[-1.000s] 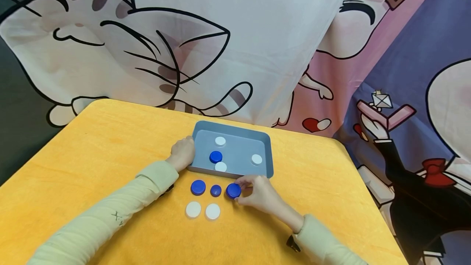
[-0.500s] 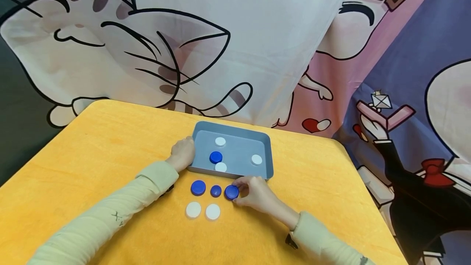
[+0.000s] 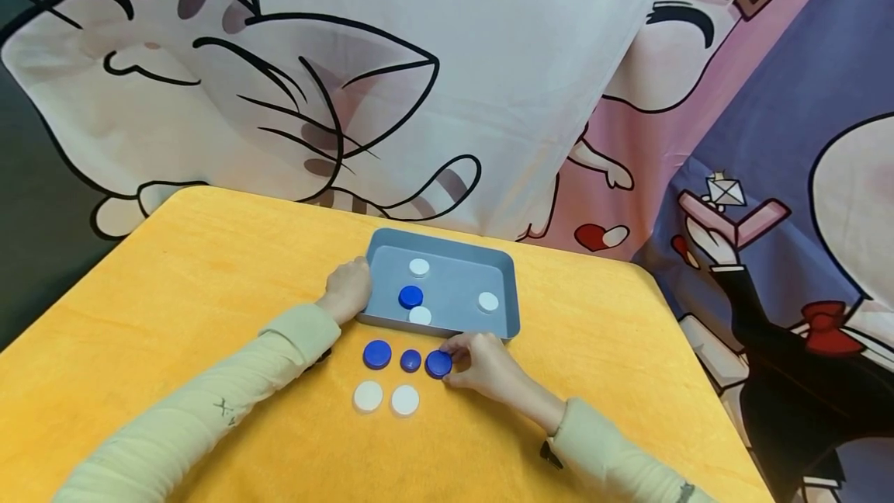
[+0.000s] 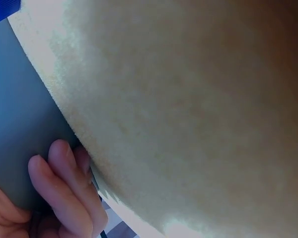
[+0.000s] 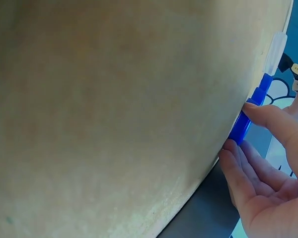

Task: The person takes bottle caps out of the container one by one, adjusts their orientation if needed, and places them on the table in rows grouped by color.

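My left hand (image 3: 348, 288) grips the left wall of a shallow grey-blue tray (image 3: 454, 286); its curled fingers (image 4: 64, 193) show against the tray in the left wrist view. In front of the tray, my right hand (image 3: 485, 363) pinches a blue bottle cap (image 3: 438, 365) between thumb and fingers. The right wrist view shows that cap (image 5: 240, 128) at the yellow tabletop. To its left, in a row, are a small blue cap (image 3: 410, 361) and a larger blue cap (image 3: 377, 354). Two white caps (image 3: 368, 396) lie side by side nearer the person.
Inside the tray lie a blue cap (image 3: 410, 297) and three white caps (image 3: 419, 267), one of them beside the blue one at the front wall. A yellow cloth (image 3: 230, 270) covers the table. Cartoon-printed curtain (image 3: 489, 84) hangs close behind the table's far edge.
My right hand has shifted the blue cap slightly left, closer to the small blue cap, lining it up with that row. The left hand and tray stay in place.
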A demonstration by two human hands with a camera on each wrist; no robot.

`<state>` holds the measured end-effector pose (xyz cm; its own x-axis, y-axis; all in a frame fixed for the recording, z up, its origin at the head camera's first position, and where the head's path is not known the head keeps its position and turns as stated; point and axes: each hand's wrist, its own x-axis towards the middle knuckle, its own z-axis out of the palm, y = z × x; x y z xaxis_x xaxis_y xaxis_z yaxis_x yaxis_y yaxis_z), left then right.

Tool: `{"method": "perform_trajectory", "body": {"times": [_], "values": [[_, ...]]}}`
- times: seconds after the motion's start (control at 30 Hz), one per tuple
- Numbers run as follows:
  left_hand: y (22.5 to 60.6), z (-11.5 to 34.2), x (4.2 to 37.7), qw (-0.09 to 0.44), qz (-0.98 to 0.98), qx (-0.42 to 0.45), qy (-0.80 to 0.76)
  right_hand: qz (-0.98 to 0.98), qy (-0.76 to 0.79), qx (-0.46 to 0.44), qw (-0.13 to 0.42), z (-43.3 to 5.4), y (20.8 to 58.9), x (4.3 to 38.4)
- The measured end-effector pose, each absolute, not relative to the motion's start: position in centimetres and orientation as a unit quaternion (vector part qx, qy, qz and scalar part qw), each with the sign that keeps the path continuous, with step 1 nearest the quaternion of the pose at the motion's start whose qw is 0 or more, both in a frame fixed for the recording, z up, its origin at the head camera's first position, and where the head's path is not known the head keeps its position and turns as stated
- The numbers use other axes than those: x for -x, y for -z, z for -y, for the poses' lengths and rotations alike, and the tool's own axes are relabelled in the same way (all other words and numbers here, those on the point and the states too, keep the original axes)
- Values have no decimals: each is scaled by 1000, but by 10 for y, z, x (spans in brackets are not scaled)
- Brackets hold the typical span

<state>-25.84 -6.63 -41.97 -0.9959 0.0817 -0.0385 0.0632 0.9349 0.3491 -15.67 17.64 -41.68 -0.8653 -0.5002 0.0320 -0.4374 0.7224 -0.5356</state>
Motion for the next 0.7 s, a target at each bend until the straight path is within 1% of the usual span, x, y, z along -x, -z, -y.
{"method": "perform_trajectory", "body": {"times": [0.33,0.7], "values": [[420,66,259,23,-982,-37,-182,-926,276,247,72,-176,416,158],[420,65,260,31,-983,-26,-180,-927,270,252,63,-178,418,158]]}}
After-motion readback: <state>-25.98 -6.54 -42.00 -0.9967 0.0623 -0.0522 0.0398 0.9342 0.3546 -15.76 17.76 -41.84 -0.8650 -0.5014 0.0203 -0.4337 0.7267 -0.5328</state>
